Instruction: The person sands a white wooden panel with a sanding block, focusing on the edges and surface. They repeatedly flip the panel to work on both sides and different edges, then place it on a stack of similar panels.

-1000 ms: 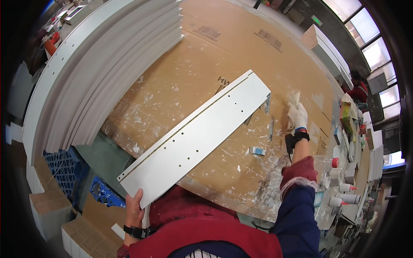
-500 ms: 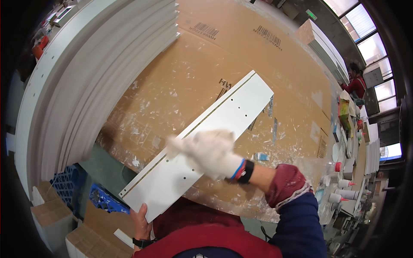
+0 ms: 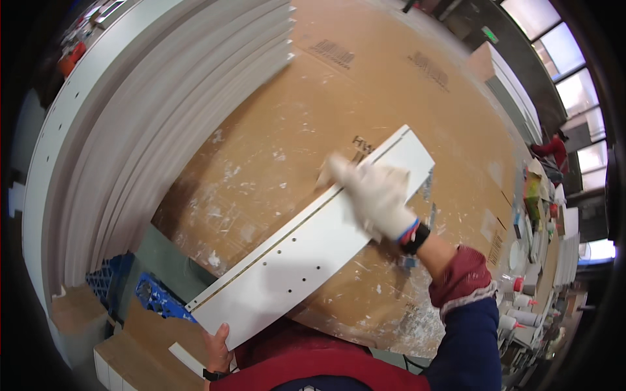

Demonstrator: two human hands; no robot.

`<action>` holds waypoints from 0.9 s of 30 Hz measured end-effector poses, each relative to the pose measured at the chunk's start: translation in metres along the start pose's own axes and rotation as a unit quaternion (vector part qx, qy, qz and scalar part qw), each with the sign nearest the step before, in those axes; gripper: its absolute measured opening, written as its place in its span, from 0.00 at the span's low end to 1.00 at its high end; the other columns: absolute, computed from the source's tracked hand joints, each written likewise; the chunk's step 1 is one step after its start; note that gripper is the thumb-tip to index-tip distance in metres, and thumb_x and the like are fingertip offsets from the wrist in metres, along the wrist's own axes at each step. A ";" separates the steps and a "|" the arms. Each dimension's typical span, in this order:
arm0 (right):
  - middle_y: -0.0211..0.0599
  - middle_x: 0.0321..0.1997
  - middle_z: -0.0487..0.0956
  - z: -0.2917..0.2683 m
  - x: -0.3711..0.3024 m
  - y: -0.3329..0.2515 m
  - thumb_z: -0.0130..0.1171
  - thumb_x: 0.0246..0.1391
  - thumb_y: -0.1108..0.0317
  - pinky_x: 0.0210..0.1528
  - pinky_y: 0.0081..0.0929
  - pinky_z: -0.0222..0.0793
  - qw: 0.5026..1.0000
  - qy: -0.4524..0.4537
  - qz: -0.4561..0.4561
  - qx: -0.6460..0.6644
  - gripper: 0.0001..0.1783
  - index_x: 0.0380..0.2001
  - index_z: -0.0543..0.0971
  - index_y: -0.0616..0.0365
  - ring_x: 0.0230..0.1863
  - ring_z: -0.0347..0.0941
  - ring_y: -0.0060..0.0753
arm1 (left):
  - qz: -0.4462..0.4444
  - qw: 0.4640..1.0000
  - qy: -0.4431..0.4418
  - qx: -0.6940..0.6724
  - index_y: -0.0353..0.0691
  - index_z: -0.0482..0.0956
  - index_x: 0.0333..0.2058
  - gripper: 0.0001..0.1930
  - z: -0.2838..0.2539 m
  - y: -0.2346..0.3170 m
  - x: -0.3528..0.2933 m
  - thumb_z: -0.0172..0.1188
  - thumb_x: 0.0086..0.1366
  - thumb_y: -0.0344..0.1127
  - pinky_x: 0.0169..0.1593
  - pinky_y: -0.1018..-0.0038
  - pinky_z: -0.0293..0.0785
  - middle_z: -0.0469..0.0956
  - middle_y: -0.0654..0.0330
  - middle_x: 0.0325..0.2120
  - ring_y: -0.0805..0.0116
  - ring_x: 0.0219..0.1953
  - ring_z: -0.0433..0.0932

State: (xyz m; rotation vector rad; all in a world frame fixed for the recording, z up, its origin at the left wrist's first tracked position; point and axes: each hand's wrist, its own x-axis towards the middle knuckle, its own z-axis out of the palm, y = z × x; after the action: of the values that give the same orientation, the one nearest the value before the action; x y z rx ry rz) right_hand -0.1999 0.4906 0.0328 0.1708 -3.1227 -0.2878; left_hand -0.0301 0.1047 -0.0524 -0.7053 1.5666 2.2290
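Lay slantwise across the brown cardboard-covered worktable: a long white drilled panel with a dark groove along one edge, its near end overhanging the table edge. Gripped at that near end by the bare left hand, fingers curled under. Pressed flat on the far half by the white-gloved right hand, blurred, grasp impossible to tell. Could have tipped or slid off, given the overhang and uneven pressure. Printed black barcode labels upper centre; stacked white boards left; small red-capped bottles right.
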 end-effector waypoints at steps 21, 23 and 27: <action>0.40 0.26 0.74 -0.061 -0.031 -0.266 0.51 0.40 0.71 0.30 0.40 0.65 0.931 -0.045 -0.247 0.264 0.14 0.36 0.73 0.50 0.29 0.73 0.44 | 0.015 0.987 -0.144 0.063 0.33 0.71 0.48 0.20 -0.010 0.003 0.019 0.61 0.58 0.35 0.53 0.72 0.66 0.75 0.58 0.44 0.71 0.48 0.71; 0.41 0.28 0.73 -0.038 -0.049 -0.289 0.52 0.40 0.69 0.34 0.39 0.64 0.876 -0.014 -0.412 0.250 0.16 0.38 0.73 0.53 0.31 0.71 0.43 | 0.137 0.967 -0.210 -0.035 0.35 0.67 0.52 0.26 -0.011 -0.011 0.021 0.63 0.56 0.35 0.53 0.77 0.65 0.73 0.58 0.46 0.74 0.48 0.69; 0.40 0.32 0.73 -0.039 -0.056 -0.288 0.53 0.41 0.62 0.38 0.38 0.62 0.831 0.068 -0.454 0.316 0.20 0.41 0.72 0.54 0.32 0.70 0.41 | 0.086 0.948 -0.285 -0.110 0.36 0.58 0.57 0.33 -0.037 -0.030 0.028 0.62 0.54 0.29 0.56 0.76 0.62 0.68 0.61 0.49 0.75 0.54 0.63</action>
State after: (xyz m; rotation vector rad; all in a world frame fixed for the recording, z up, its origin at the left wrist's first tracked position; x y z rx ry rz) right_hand -0.1125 0.2080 0.0195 1.5706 -2.5932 0.7529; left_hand -0.0298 0.0796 -0.1018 0.0480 1.1339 2.4552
